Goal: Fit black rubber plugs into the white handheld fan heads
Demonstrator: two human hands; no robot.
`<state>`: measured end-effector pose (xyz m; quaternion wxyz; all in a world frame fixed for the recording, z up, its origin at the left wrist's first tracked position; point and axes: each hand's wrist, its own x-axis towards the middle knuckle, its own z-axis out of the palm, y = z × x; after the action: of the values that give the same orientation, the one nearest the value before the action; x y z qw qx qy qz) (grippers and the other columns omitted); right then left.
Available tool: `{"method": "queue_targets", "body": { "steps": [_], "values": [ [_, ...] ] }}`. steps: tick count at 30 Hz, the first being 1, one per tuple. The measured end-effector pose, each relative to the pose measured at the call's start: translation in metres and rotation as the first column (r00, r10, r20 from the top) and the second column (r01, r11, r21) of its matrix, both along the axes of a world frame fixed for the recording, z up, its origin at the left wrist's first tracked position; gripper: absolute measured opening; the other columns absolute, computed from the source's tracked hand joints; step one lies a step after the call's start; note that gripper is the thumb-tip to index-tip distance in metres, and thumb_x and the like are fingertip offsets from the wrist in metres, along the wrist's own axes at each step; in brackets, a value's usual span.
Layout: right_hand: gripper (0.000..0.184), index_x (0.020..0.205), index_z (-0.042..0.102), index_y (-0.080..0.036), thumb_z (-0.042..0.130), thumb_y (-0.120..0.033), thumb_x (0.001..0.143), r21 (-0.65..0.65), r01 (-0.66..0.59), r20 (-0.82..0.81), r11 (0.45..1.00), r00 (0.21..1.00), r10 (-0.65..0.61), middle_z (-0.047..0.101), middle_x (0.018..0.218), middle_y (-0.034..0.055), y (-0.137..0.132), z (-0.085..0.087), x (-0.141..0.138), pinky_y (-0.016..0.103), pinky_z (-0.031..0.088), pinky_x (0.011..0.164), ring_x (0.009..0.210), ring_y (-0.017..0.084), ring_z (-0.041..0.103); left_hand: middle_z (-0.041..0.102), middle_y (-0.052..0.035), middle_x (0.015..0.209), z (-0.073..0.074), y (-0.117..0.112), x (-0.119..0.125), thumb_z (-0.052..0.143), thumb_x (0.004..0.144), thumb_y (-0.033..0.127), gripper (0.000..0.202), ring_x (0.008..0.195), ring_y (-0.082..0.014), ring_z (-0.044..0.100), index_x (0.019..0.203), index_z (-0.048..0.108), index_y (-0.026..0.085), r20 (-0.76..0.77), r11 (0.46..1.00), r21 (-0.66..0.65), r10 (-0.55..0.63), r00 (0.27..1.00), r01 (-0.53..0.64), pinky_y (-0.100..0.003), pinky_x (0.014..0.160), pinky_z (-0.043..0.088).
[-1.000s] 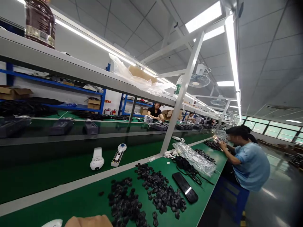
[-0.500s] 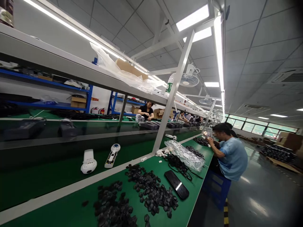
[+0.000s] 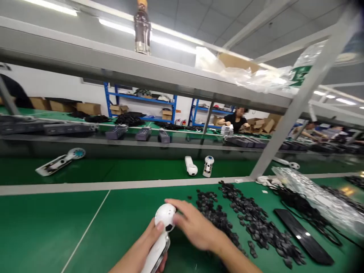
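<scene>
A white dome-headed plastic device (image 3: 165,215) sits tilted in the left hand (image 3: 139,248), closed around its handle. The half-open right hand (image 3: 196,227) rests its fingers on the dome. Just beside that hand, a heap of small black parts (image 3: 241,216) lies on the green workbench (image 3: 42,223); farther right lies a flat black panel (image 3: 303,236).

Open green counter (image 3: 48,227) left of the left hand (image 3: 140,244), free for passage. Heaped small black parts (image 3: 253,223) just beside the right hand (image 3: 193,225), blocking the way rightward; beyond them, a flat black panel (image 3: 304,237).
</scene>
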<state>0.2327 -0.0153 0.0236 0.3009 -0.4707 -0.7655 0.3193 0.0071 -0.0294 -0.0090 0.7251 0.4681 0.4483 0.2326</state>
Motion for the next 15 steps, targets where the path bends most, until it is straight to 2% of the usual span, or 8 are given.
{"method": "queue_targets", "body": {
  "steps": [1, 2, 4, 6, 9, 12, 15],
  "values": [
    [0.042, 0.139, 0.063, -0.032, 0.035, -0.046, 0.110, 0.047, 0.028, 0.033, 0.999, 0.999, -0.029, 0.066, 0.136, 0.0037, 0.008, -0.003, 0.011, 0.043, 0.039, 0.113, 0.127, 0.025, 0.058, 0.069, -0.0011, 0.074, -0.002, 0.001, 0.002, 0.047, 0.097, 0.071, 0.068, 0.048, -0.0152, 0.061, 0.146, 0.040, 0.024, 0.045, 1.000, -0.004, -0.014, 0.999, 0.014, -0.024, 0.043, 0.048],
    [0.043, 0.130, 0.069, -0.030, 0.032, -0.042, 0.111, 0.110, 0.114, 0.062, 0.987, 0.991, -0.122, 0.071, 0.124, 0.0047, 0.016, -0.005, 0.023, 0.041, 0.043, 0.107, 0.118, 0.024, 0.061, 0.066, 0.0012, 0.067, -0.003, 0.002, 0.004, 0.046, 0.094, 0.076, 0.075, 0.042, -0.0146, 0.057, 0.150, 0.031, 0.028, 0.092, 1.000, -0.003, -0.026, 0.995, 0.026, -0.022, 0.039, 0.044],
    [0.036, 0.123, 0.073, -0.024, 0.044, -0.040, 0.108, 0.232, 0.270, 0.177, 0.934, 0.933, -0.314, 0.070, 0.111, 0.0085, 0.031, -0.012, 0.047, 0.040, 0.048, 0.098, 0.110, 0.027, 0.063, 0.066, 0.0030, 0.066, -0.004, 0.003, 0.005, 0.051, 0.091, 0.077, 0.082, 0.040, -0.0143, 0.057, 0.152, 0.019, 0.034, 0.168, 0.999, 0.008, -0.043, 0.985, 0.042, -0.020, 0.039, 0.042],
    [0.031, 0.120, 0.076, -0.024, 0.053, -0.039, 0.104, 0.269, 0.322, 0.274, 0.908, 0.878, -0.393, 0.068, 0.105, 0.0090, 0.041, -0.020, 0.062, 0.038, 0.050, 0.092, 0.104, 0.027, 0.063, 0.067, 0.0024, 0.070, -0.004, 0.002, 0.005, 0.055, 0.091, 0.075, 0.084, 0.042, -0.0141, 0.058, 0.152, 0.012, 0.035, 0.191, 0.999, 0.010, -0.047, 0.980, 0.046, -0.020, 0.040, 0.043],
    [0.026, 0.117, 0.077, -0.023, 0.064, -0.035, 0.098, 0.268, 0.288, 0.360, 0.919, 0.855, -0.373, 0.069, 0.106, 0.0097, 0.052, -0.030, 0.064, 0.037, 0.051, 0.091, 0.105, 0.029, 0.064, 0.068, 0.0015, 0.069, -0.003, 0.000, 0.004, 0.054, 0.092, 0.074, 0.086, 0.044, -0.0146, 0.059, 0.152, 0.007, 0.033, 0.198, 0.998, 0.020, -0.069, 0.978, 0.066, -0.020, 0.042, 0.041],
    [0.020, 0.096, 0.081, -0.017, 0.062, -0.022, 0.097, 0.260, 0.276, 0.366, 0.925, 0.858, -0.359, 0.071, 0.098, 0.0128, 0.060, -0.035, 0.053, 0.041, 0.051, 0.092, 0.103, 0.032, 0.065, 0.068, 0.0008, 0.067, -0.002, 0.000, 0.006, 0.054, 0.095, 0.070, 0.085, 0.050, -0.0194, 0.066, 0.152, 0.006, 0.028, 0.220, 0.995, 0.076, -0.075, 0.973, 0.059, -0.026, 0.050, 0.047],
    [0.027, 0.090, 0.080, -0.016, 0.055, -0.019, 0.099, 0.236, 0.301, 0.310, 0.924, 0.878, -0.365, 0.073, 0.094, 0.0129, 0.058, -0.030, 0.042, 0.040, 0.053, 0.089, 0.096, 0.030, 0.069, 0.070, -0.0042, 0.080, 0.002, 0.000, 0.008, 0.065, 0.093, 0.059, 0.080, 0.071, -0.0238, 0.072, 0.147, 0.018, 0.024, 0.280, 0.988, 0.155, -0.020, 0.960, -0.025, -0.034, 0.067, 0.055]
  ]
}}
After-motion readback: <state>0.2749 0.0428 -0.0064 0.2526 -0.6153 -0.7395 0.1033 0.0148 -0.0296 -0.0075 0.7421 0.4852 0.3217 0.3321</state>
